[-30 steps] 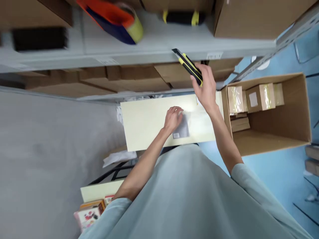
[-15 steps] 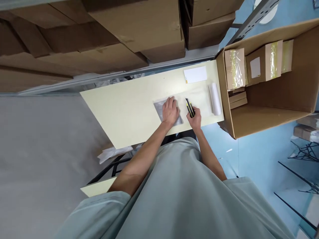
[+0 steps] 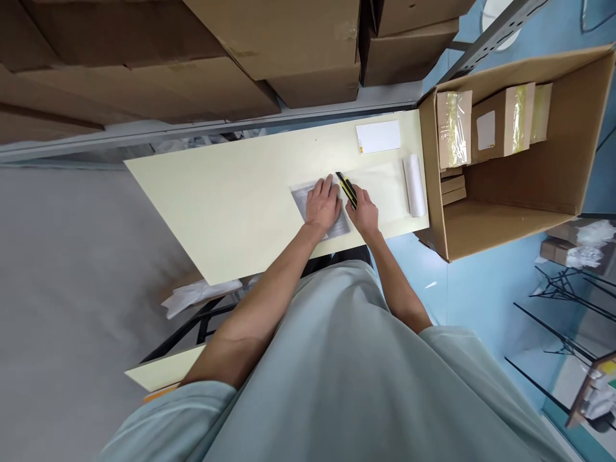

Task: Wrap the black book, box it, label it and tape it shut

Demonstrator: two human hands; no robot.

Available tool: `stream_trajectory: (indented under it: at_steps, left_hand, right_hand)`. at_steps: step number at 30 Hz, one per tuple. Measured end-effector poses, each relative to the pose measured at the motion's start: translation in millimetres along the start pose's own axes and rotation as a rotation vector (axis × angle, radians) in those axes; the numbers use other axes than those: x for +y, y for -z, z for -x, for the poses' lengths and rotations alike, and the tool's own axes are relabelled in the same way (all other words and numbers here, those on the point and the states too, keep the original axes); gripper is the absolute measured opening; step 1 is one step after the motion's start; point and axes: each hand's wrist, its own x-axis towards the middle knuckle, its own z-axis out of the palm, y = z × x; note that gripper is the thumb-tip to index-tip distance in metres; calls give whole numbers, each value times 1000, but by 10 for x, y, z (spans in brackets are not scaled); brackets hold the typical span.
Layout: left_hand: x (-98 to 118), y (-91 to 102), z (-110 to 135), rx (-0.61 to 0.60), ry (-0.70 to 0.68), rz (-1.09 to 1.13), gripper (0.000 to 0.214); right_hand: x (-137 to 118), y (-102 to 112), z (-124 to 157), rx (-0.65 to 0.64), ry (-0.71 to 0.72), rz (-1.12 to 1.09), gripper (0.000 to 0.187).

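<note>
My left hand (image 3: 323, 203) lies flat with its fingers stretched out, pressing on a grey sheet (image 3: 301, 196) on the cream tabletop (image 3: 231, 199). Clear film (image 3: 380, 183) runs from around the sheet to a white roll (image 3: 414, 186) at the table's right end. A black and yellow utility knife (image 3: 347, 190) is gripped in my right hand (image 3: 364, 210), just right of my left hand. Its tip points up and left, close to the left fingertips. Whether the blade touches the film I cannot tell.
A white card or flat box (image 3: 378, 136) lies near the table's back edge. At the right stands an open carton (image 3: 510, 186) with several small taped boxes inside. Large cardboard boxes (image 3: 298, 38) fill the shelf behind the table.
My right hand has moved left with the utility knife, bringing it close to my left hand. The left hand still presses on the grey sheet. The whole view has shifted slightly.
</note>
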Motion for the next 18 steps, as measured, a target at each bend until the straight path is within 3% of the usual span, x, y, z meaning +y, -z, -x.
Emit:
stream_trajectory:
  at_steps: [8,18]
  left_hand:
    - [-45,7,-55,-25,-14,29,51]
    - [-94,-24,-65,-26,-42,61,49]
  right_hand:
    - [-79,-59,10,11,-7,44,60]
    - [61,-166,392,-4,-68,98,61]
